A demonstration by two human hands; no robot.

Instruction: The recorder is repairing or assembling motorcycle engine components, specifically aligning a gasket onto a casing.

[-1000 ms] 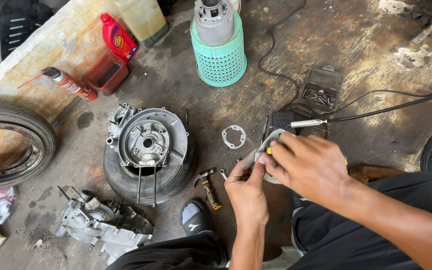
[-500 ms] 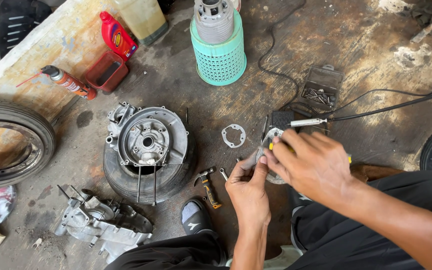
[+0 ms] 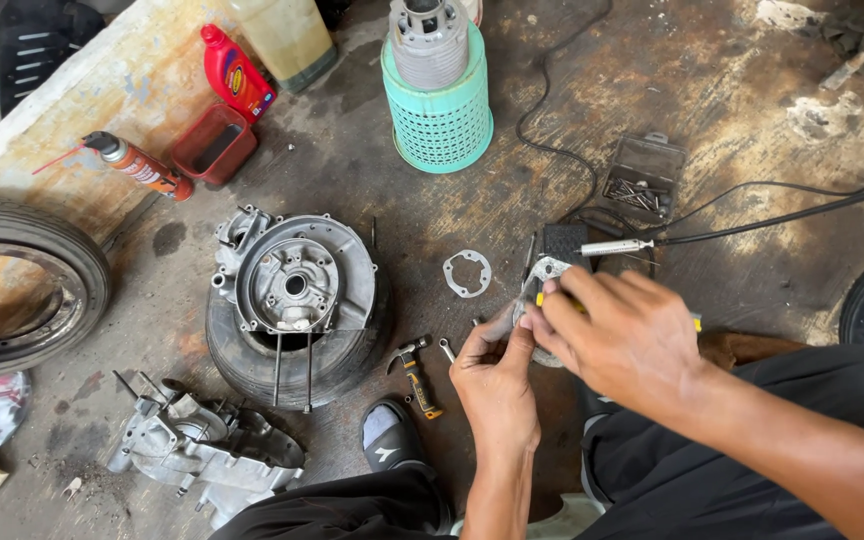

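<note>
- Small grey metal plate [image 3: 548,272] held low over the stained concrete floor [image 3: 752,110], right of centre, between both hands; mostly hidden, long axis not clear, visible upper edge turned toward the black block [image 3: 564,240] just behind it.
- Left hand [image 3: 497,375] raised from below, thumb and forefinger pressed together in a pinch on the plate's lower left edge, other fingers curled in.
- Right hand [image 3: 624,330] laid over the plate from the right, fingers bunched and bent down onto it, closed round a yellow-handled tool [image 3: 552,299] of which only a short bit shows; tip hidden, direction impossible to tell.
- Flat ring gasket [image 3: 467,273] lying on the floor just left of the hands, apart from them.
- Small hammer [image 3: 414,368] and a spanner [image 3: 447,349] near the left wrist.
- Open case of bits [image 3: 640,182] and a silver pen-shaped tool on a black cable [image 3: 616,246] beyond the hands.
- Engine casing [image 3: 297,280] seated on a tyre [image 3: 252,365] to the left; second casing half [image 3: 197,448] nearer, by a black shoe [image 3: 392,435].
- Farther off: green basket [image 3: 439,120], spray can [image 3: 134,160], red bottle [image 3: 237,72], loose tyre [image 3: 22,285].
</note>
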